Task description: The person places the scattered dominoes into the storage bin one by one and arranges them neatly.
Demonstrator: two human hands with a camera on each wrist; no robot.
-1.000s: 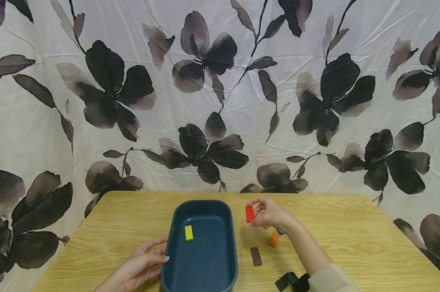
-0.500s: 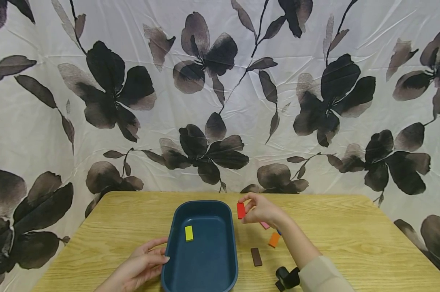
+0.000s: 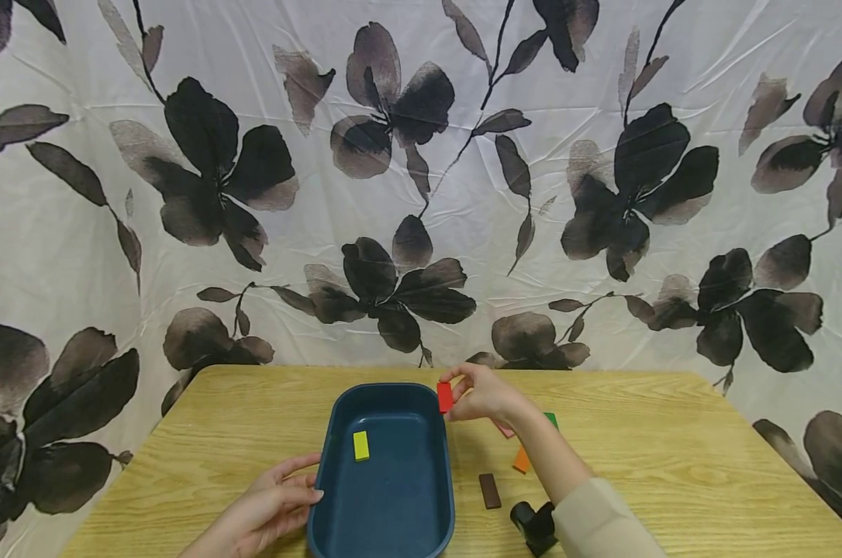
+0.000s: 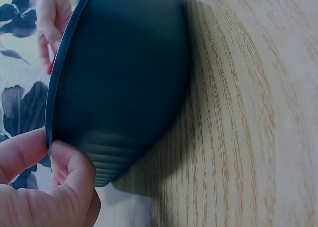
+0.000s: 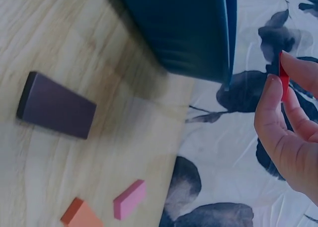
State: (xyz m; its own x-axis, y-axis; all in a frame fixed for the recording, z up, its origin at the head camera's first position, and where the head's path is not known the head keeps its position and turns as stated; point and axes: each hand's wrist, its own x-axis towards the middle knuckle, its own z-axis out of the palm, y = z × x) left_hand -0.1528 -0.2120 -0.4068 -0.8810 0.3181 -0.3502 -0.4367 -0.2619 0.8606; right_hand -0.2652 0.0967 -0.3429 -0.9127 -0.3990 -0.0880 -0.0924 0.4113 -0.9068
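Note:
In the head view my right hand [image 3: 482,395] pinches a red block [image 3: 445,397] between thumb and fingers, in the air at the far right rim of a dark blue plastic tub [image 3: 381,504]. The right wrist view shows the red block [image 5: 283,78] edge-on between the fingertips. My left hand [image 3: 270,504] holds the tub's left rim; in the left wrist view its thumb and fingers lie on both sides of that rim [image 4: 51,103]. A yellow block [image 3: 361,446] lies inside the tub.
Right of the tub lie a brown block [image 3: 489,491], an orange block [image 3: 522,460], a pink block [image 5: 130,199] and a green piece [image 3: 551,419] partly behind the right forearm. The black thing [image 3: 535,527] near the sleeve is the wrist camera mount. A flowered cloth [image 3: 407,194] hangs behind the wooden table [image 3: 239,418].
My right hand has moved left with the red block, from beside the tub to its far right rim. The pink and green blocks have come more into sight. My left hand stays put.

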